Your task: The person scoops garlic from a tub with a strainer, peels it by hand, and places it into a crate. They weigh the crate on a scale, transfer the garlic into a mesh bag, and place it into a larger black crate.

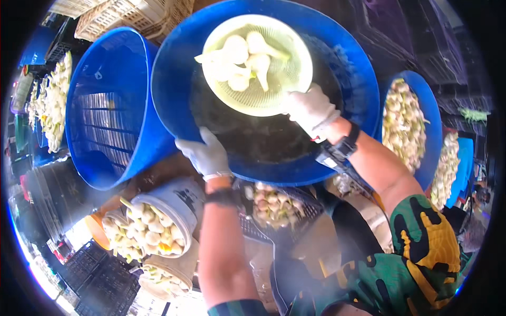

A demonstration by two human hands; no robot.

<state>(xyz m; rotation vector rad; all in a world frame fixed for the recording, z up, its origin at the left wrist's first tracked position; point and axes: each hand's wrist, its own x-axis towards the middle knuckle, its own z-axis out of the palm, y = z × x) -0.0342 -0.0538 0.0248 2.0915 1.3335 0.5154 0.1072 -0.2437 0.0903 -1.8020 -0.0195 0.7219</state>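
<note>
My right hand (312,111), in a white glove, grips the near right edge of a round pale-yellow colander (287,100). Several white bulbs (235,50) with short stems, which look like garlic, lie in it. The colander is held over a big round blue tub (363,68) with dark water (253,139) in its bottom. At the tub's near left rim is my left hand (203,154), also gloved, with its thumb spread away from the fingers. It holds nothing that I can see; whether it rests on the rim I cannot tell.
Left of the tub a blue barrel (139,58) lies open toward me. White buckets (187,210) of bulbs and a dark crate (311,213) of unpeeled bulbs stand nearby. At right is a blue basin (432,116) heaped with bulbs. Pale crates (121,18) are stacked behind.
</note>
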